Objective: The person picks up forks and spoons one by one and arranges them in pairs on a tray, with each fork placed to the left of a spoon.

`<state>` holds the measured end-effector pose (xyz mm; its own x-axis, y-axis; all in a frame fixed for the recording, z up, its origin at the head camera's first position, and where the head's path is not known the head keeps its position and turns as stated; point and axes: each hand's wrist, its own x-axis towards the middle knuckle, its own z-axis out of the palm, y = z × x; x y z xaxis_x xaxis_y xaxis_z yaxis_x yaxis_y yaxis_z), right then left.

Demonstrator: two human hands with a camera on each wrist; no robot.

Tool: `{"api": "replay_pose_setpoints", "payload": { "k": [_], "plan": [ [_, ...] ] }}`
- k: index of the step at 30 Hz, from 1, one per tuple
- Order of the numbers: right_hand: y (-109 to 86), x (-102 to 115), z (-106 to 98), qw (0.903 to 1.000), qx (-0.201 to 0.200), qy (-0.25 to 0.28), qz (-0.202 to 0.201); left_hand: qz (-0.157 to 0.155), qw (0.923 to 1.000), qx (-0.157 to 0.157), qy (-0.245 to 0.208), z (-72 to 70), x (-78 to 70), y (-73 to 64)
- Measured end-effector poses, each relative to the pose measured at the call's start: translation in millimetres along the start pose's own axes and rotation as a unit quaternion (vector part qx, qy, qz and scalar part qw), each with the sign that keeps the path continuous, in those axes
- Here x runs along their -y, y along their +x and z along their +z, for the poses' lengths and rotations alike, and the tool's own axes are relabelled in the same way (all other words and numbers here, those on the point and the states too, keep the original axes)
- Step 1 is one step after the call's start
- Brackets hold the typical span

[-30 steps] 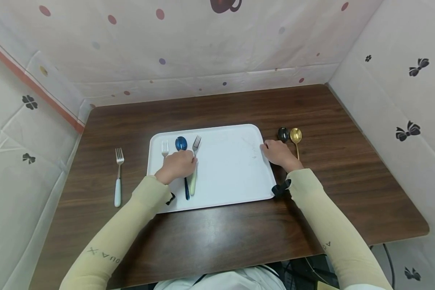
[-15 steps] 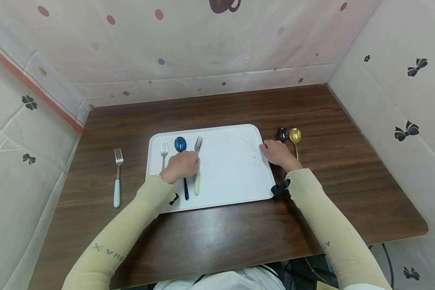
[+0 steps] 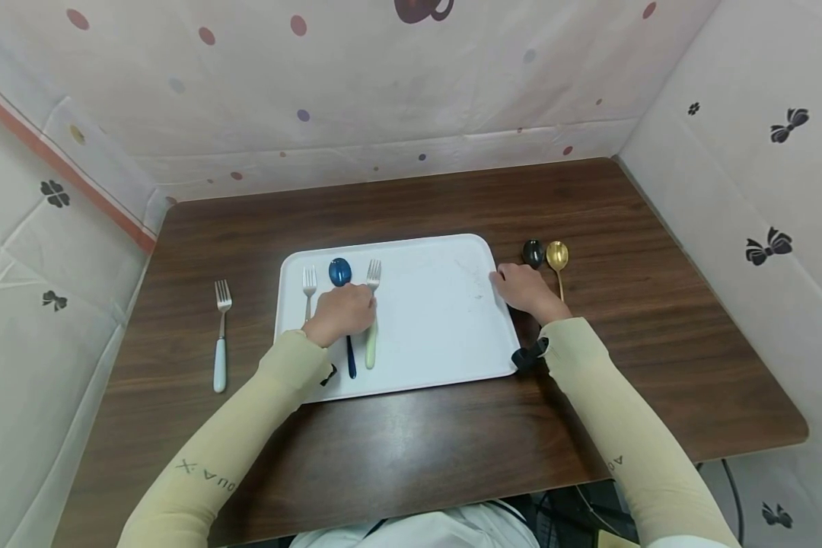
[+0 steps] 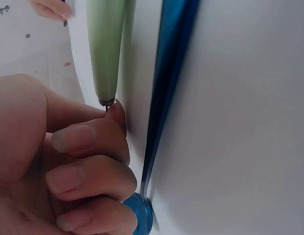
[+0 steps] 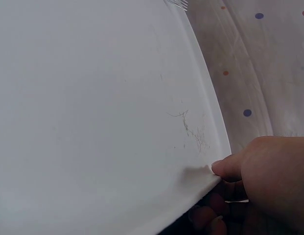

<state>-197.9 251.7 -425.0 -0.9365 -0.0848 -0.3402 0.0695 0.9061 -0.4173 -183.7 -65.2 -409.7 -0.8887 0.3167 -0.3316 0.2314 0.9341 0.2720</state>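
My left hand (image 3: 345, 310) pinches the neck of a green-handled fork (image 3: 371, 350) between thumb and forefinger, its other fingers curled. This fork lies on a white tray (image 3: 438, 320), tines toward the far side. Just left of it, partly under the hand, is a blue spoon (image 3: 340, 272); in the left wrist view the spoon's handle (image 4: 166, 63) runs alongside. Another fork (image 3: 309, 281) lies farther left on the tray, its lower part hidden by the hand. At the tray's right edge, my right hand (image 3: 526, 289) grips the rim, thumb on top and fingers beneath (image 5: 203, 215).
A fork with a pale blue handle (image 3: 221, 358) lies on the wooden table (image 3: 397, 449) left of the tray. Beyond my right hand lie a black spoon (image 3: 533, 254) and a gold spoon (image 3: 558, 257), handles partly hidden. Patterned cloth walls border the table.
The left hand has shifted the green-handled fork slightly right and turned it straighter, so it stands nearly parallel to the blue spoon. The right hand stays on the tray's edge.
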Motion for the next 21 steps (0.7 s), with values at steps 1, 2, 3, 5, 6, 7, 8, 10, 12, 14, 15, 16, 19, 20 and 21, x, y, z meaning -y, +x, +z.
{"api": "replay_pose_setpoints", "payload": {
  "k": [1,2,3,5,6,7,8,10,12,14,15,16,19,20,21],
  "plan": [
    [-0.1,0.2,-0.1,1.0,0.0,0.001,0.0,0.002,1.0,-0.002,0.004,0.1,0.1,0.0],
    [0.0,0.3,-0.1,1.0,0.0,0.0,0.001,0.004,1.0,-0.004,0.007,0.2,0.2,-0.1],
    [0.2,0.3,-0.1,1.0,0.0,-0.001,0.001,0.006,0.9999,-0.006,0.01,0.2,0.1,-0.3],
    [0.4,0.5,0.0,1.0,0.0,-0.002,-0.001,0.008,0.9998,-0.01,0.016,0.3,-0.1,-0.6],
    [0.4,0.7,0.1,1.0,0.0,-0.001,-0.001,0.008,0.9997,-0.012,0.018,0.3,-0.2,-0.7],
    [0.3,1.0,0.0,1.0,0.001,-0.002,-0.001,0.008,0.9997,-0.012,0.02,0.2,-0.4,-0.6],
    [0.2,1.1,-0.3,1.0,0.002,-0.002,-0.002,0.008,0.9996,-0.012,0.023,0.1,-0.7,-0.7],
    [-0.1,1.2,-0.6,1.0,0.002,-0.003,-0.004,0.006,0.9996,-0.011,0.026,-0.3,-1.4,-0.6],
    [-0.4,1.1,-0.8,1.0,0.003,-0.002,-0.002,0.005,0.9995,-0.01,0.03,-0.5,-2.0,-0.3],
    [-0.4,0.8,-0.8,1.0,0.004,-0.003,-0.003,0.005,0.9993,-0.009,0.035,-0.6,-2.6,0.4],
    [-0.3,0.6,-0.5,1.0,0.004,-0.003,-0.002,0.005,0.9993,-0.009,0.036,-0.7,-2.8,0.8],
    [-0.3,0.4,-0.3,1.0,0.004,-0.003,-0.002,0.006,0.9992,-0.01,0.038,-0.6,-2.9,1.3],
    [-0.3,0.2,0.1,1.0,0.004,-0.003,-0.001,0.007,0.9991,-0.011,0.04,-0.5,-3.0,2.8],
    [-0.3,0.2,0.1,1.0,0.004,-0.002,0.0,0.008,0.9991,-0.012,0.039,-0.4,-3.1,3.2],
    [-0.4,0.2,0.0,1.0,0.003,-0.001,0.0,0.008,0.9992,-0.013,0.038,-0.4,-3.2,3.5]
  ]
}}
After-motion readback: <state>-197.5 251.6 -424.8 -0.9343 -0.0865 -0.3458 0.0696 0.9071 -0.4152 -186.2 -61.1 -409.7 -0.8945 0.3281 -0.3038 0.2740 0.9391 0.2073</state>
